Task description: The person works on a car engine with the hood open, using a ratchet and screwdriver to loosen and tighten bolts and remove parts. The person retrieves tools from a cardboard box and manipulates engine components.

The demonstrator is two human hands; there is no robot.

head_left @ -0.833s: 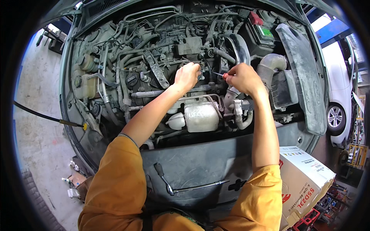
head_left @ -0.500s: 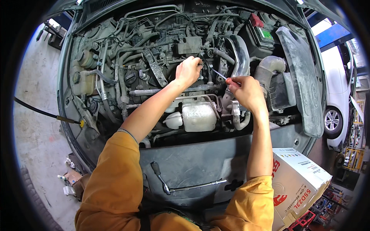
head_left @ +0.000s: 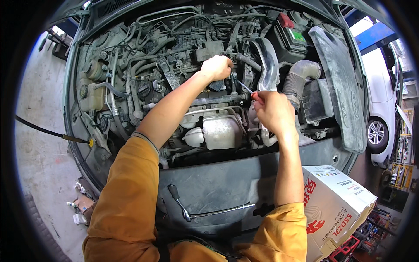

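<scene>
My right hand (head_left: 275, 112) is closed round the red handle of a screwdriver (head_left: 244, 87). Its thin shaft points up and left into the engine bay (head_left: 209, 99), and the tip is close to the fingers of my left hand (head_left: 216, 68). Those left fingers are curled and pressed together among hoses beside a grey bracket-like block (head_left: 209, 51); whatever they grip is hidden. To the right of the shaft runs a shiny dark intake pipe (head_left: 269, 65). Below both hands sits a silver heat shield (head_left: 223, 132).
A ratchet wrench with a long extension (head_left: 222, 211) lies on the dark front cover (head_left: 218, 179). At right are a corrugated air hose (head_left: 297, 81), a long grey plastic cover (head_left: 338, 87) and a white cardboard box (head_left: 338, 196). The battery (head_left: 291, 43) sits at the far right.
The screwdriver and my right hand have shifted slightly left and down. My left fingers have curled in more, near the same spot. The whole view has moved slightly.
</scene>
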